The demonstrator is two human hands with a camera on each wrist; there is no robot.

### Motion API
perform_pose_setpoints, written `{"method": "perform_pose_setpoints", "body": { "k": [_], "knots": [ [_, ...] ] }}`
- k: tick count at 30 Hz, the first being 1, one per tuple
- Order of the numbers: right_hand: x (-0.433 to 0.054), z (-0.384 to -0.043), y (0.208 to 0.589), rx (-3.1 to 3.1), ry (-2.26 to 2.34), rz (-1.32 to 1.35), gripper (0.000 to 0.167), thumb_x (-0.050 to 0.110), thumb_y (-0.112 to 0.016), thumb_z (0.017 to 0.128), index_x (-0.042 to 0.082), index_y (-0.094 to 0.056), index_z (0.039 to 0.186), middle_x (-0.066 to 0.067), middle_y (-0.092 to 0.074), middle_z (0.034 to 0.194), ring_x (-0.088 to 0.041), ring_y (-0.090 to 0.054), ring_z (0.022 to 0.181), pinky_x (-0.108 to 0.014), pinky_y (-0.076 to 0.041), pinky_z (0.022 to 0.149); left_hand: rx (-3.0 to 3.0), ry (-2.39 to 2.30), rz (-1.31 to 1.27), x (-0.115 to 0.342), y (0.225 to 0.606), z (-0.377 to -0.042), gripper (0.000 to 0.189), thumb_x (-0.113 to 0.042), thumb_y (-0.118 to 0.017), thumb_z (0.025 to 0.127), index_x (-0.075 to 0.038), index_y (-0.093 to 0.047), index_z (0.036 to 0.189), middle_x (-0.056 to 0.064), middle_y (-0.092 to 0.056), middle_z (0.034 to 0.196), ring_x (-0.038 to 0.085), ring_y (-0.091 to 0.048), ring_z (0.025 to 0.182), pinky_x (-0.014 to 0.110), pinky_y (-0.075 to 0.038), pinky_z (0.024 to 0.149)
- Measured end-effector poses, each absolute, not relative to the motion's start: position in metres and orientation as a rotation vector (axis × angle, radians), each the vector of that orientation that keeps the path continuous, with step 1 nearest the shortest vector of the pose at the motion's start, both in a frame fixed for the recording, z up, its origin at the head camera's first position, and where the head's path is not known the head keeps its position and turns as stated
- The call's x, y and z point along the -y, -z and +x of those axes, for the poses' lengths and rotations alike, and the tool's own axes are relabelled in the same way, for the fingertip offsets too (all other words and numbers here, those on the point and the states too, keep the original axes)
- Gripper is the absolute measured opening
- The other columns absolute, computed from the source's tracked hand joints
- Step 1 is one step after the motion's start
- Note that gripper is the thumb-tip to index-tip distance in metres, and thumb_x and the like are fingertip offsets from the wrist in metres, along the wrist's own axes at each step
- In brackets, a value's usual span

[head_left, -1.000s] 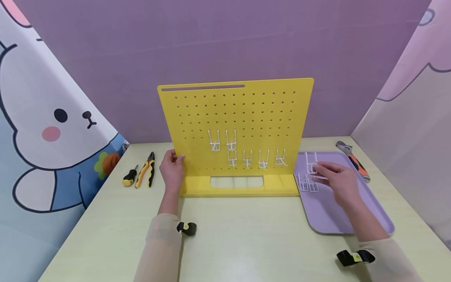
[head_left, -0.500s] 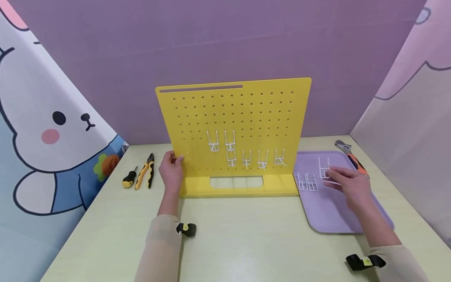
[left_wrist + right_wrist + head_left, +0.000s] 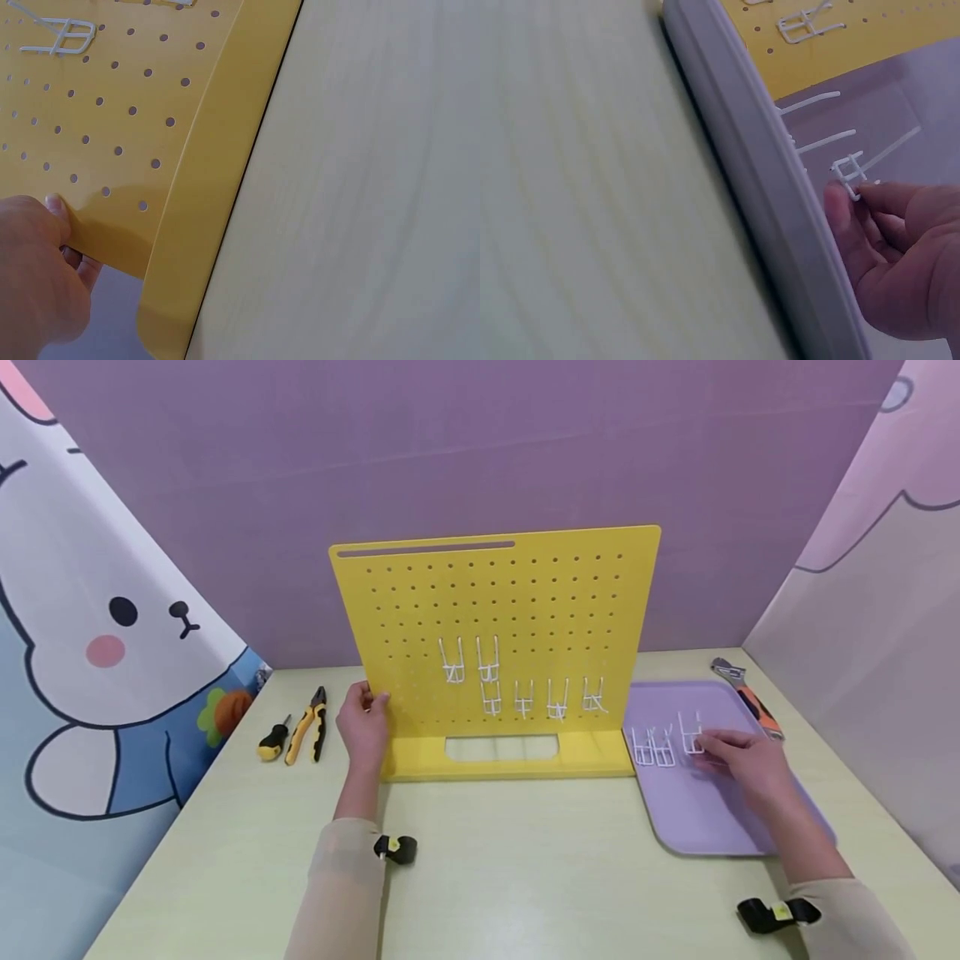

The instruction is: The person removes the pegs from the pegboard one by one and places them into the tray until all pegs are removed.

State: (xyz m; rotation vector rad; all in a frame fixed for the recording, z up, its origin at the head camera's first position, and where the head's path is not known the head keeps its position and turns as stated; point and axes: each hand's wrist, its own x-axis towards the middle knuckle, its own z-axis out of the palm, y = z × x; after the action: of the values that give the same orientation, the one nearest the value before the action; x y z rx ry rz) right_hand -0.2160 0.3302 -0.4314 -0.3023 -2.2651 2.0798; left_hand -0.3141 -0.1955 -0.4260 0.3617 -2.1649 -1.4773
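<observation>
A yellow pegboard [image 3: 570, 610] stands upright on its base, with several white wire hooks [image 3: 557, 702] hung in its holes. My left hand [image 3: 363, 720] grips the board's lower left edge, thumb on the front face and fingers behind, as the left wrist view also shows. Over the purple tray [image 3: 712, 827], my right hand [image 3: 750, 768] pinches a white wire hook [image 3: 690, 737] between thumb and fingers. In the right wrist view that hook [image 3: 849, 169] sits at the fingertips. More white wire hooks [image 3: 654, 750] lie in the tray to its left.
Left of the board lie a yellow-black screwdriver [image 3: 274, 738] and yellow-black pliers [image 3: 307, 727]. An adjustable wrench [image 3: 750, 700] with an orange handle lies beside the tray's far right edge. A purple backdrop [image 3: 480, 460] rises behind the table.
My right hand has moved right with the wire hook, away from the other hooks, then lowered it toward the tray. My left hand keeps its hold on the board.
</observation>
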Motion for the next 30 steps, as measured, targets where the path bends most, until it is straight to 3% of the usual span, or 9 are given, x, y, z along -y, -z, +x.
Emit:
{"method": "perform_pose_setpoints", "body": {
  "k": [4, 7, 11, 15, 18, 26, 30],
  "knots": [
    [-0.329, -0.216, 0.436, 2.433, -1.918, -0.377, 0.042, 0.014, -0.067, 0.099, -0.014, -0.059, 0.128, 0.008, -0.074, 0.083, -0.009, -0.073, 0.073, -0.027, -0.059, 0.069, 2.163, 1.475, 0.351, 0.196, 0.426, -0.315, 0.023, -0.014, -0.063, 0.101, -0.003, -0.062, 0.122, 0.014, -0.063, 0.109, 0.026, -0.057, 0.098, 0.037, -0.050, 0.083],
    [-0.328, -0.216, 0.441, 2.511, -1.766, -0.445, 0.050, 0.019, -0.070, 0.097, -0.015, -0.058, 0.130, 0.008, -0.074, 0.082, -0.007, -0.070, 0.066, -0.026, -0.058, 0.064, 2.171, 1.470, 0.353, 0.197, 0.428, -0.316, 0.023, -0.014, -0.063, 0.102, -0.004, -0.062, 0.122, 0.013, -0.063, 0.109, 0.026, -0.056, 0.097, 0.037, -0.050, 0.083],
    [-0.325, -0.217, 0.446, 2.610, -1.459, -0.482, 0.048, 0.028, -0.073, 0.094, -0.009, -0.066, 0.124, 0.000, -0.075, 0.085, -0.008, -0.063, 0.063, -0.024, -0.052, 0.056, 2.168, 1.460, 0.356, 0.197, 0.429, -0.317, 0.023, -0.014, -0.064, 0.101, -0.004, -0.062, 0.121, 0.013, -0.063, 0.108, 0.025, -0.057, 0.097, 0.036, -0.050, 0.083],
    [-0.323, -0.216, 0.450, 2.660, -1.164, -0.426, 0.040, 0.030, -0.071, 0.095, -0.006, -0.073, 0.114, -0.017, -0.075, 0.100, -0.020, -0.064, 0.086, -0.022, -0.045, 0.064, 2.158, 1.443, 0.347, 0.198, 0.430, -0.317, 0.022, -0.013, -0.065, 0.100, -0.003, -0.063, 0.120, 0.013, -0.064, 0.107, 0.025, -0.057, 0.097, 0.036, -0.049, 0.082],
    [-0.322, -0.214, 0.452, 2.662, -1.068, -0.392, 0.036, 0.027, -0.071, 0.095, -0.006, -0.075, 0.108, -0.022, -0.073, 0.105, -0.031, -0.063, 0.103, -0.023, -0.042, 0.071, 2.158, 1.436, 0.336, 0.198, 0.430, -0.317, 0.022, -0.013, -0.064, 0.101, -0.002, -0.063, 0.119, 0.014, -0.063, 0.106, 0.026, -0.056, 0.097, 0.036, -0.049, 0.082],
    [-0.322, -0.214, 0.454, 2.707, -1.038, -0.369, 0.036, 0.027, -0.073, 0.093, -0.006, -0.075, 0.107, -0.023, -0.073, 0.103, -0.045, -0.060, 0.113, -0.048, -0.046, 0.088, 2.156, 1.454, 0.343, 0.196, 0.430, -0.317, 0.022, -0.013, -0.064, 0.101, -0.003, -0.063, 0.120, 0.014, -0.063, 0.107, 0.025, -0.057, 0.098, 0.036, -0.049, 0.083],
    [-0.320, -0.215, 0.453, 2.706, -1.030, -0.351, 0.036, 0.028, -0.073, 0.094, -0.005, -0.075, 0.108, -0.022, -0.073, 0.104, -0.045, -0.059, 0.115, -0.053, -0.044, 0.092, 2.154, 1.461, 0.354, 0.195, 0.429, -0.317, 0.022, -0.014, -0.064, 0.101, -0.003, -0.062, 0.120, 0.014, -0.063, 0.107, 0.026, -0.057, 0.099, 0.037, -0.049, 0.084]
  ]
}}
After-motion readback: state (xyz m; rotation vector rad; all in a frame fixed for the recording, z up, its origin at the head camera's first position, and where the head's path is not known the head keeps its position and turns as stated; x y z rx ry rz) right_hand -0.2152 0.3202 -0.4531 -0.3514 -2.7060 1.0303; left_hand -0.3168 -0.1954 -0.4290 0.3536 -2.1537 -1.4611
